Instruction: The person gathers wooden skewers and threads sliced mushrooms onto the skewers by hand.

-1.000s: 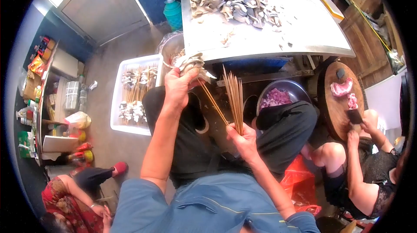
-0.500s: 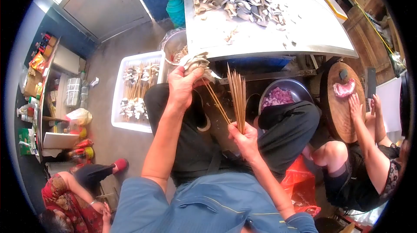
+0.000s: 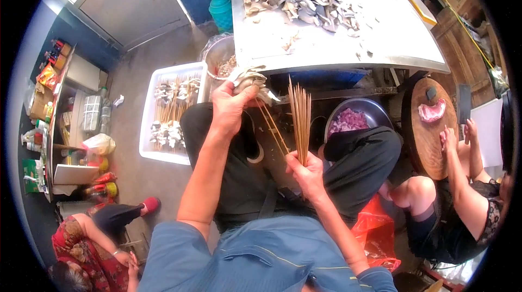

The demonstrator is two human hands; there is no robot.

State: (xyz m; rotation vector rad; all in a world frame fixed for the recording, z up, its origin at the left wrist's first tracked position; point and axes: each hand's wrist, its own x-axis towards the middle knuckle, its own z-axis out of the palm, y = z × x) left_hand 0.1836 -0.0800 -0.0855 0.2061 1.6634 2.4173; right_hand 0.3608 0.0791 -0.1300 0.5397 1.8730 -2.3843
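Note:
My left hand [image 3: 229, 104] is closed around grey-white oyster mushroom pieces [image 3: 251, 78], in front of the table edge. A pair of thin skewers [image 3: 273, 127] runs from these pieces down to my right hand [image 3: 306, 174]. That hand is closed on the skewers' lower ends and on a thick bundle of bare wooden skewers [image 3: 299, 120], whose points face up. On the metal table [image 3: 391, 33] ahead lies a heap of torn mushroom pieces [image 3: 312, 1]. Left of my knee, a white tray [image 3: 146, 115] holds several loaded skewers [image 3: 173, 96].
A metal bowl of diced pink meat [image 3: 349, 120] stands by my right knee. At right, a co-worker's hand [image 3: 449, 139] is over a round chopping board [image 3: 421, 153], the other on a cleaver [image 3: 463, 104]. Another person [image 3: 89, 243] sits lower left. Shelves [image 3: 62, 123] line the left wall.
The mushroom pieces in my left hand have tilted slightly and shifted right. My right hand stays nearly still. The co-worker's hand has drawn back from the meat on the board.

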